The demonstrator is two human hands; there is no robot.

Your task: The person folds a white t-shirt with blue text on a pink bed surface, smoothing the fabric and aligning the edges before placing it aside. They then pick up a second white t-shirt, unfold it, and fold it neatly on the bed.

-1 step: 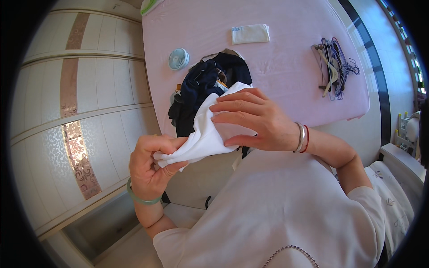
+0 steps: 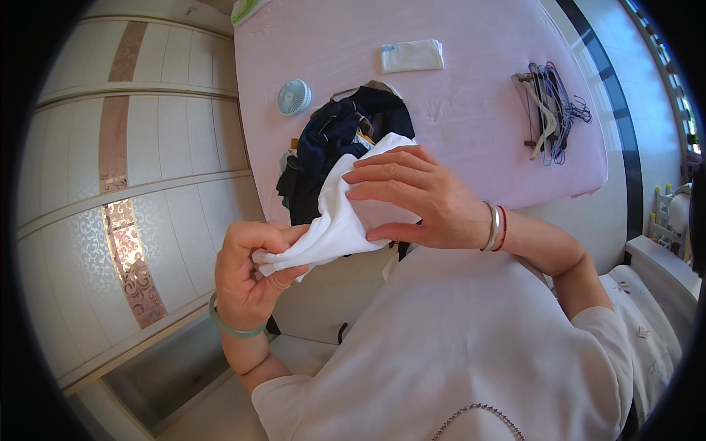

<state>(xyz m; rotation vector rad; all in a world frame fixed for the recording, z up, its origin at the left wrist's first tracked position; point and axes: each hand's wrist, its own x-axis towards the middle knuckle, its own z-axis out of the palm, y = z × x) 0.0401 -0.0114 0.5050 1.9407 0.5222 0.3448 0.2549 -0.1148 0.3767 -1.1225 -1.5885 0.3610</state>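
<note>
White cloth (image 2: 334, 224) at centre, dark clothes (image 2: 323, 140) at twelve o'clock. Left hand (image 2: 241, 264), eight o'clock: thumb and fingers pinch gathered edge. Right hand (image 2: 437, 198), two o'clock: fingers spread against cloth. Advisable: steady left pinch, light right touch easing creases.

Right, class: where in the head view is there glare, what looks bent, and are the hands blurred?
Head view: glare brightens the wardrobe strip; head view: edges of the bed curve, and black fills the corners; head view: left hand and right hand look fairly sharp, with folds readable in the bright cloth.
</note>
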